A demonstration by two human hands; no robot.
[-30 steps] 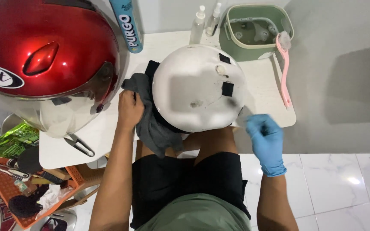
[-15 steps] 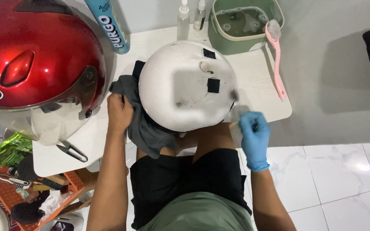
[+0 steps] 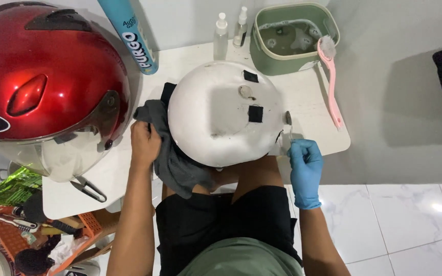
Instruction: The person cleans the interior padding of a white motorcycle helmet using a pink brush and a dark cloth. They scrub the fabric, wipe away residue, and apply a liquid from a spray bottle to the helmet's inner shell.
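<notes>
Two hands at a white helmet shell on a small white table

The bare left hand [image 3: 144, 144] is closed on a dark grey cloth [image 3: 172, 158] against the white helmet shell [image 3: 221, 115]; the blue-gloved right hand [image 3: 305, 171] pinches a small thin piece at the shell's right edge; an orange basket [image 3: 14, 237] sits low left; a red helmet [image 3: 42, 76] lies left; beyond, a tilted blue cylinder [image 3: 131, 33] with white lettering, two clear bottles [image 3: 229, 33], a green tub [image 3: 290, 38], a pink brush [image 3: 331, 82].

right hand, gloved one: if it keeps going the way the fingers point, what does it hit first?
The right hand points up and slightly left, pinching a small thin tool. Straight on, it would likely meet the right edge of the white helmet liner first. Depth is unclear; it might instead pass alongside over the white table.
</notes>
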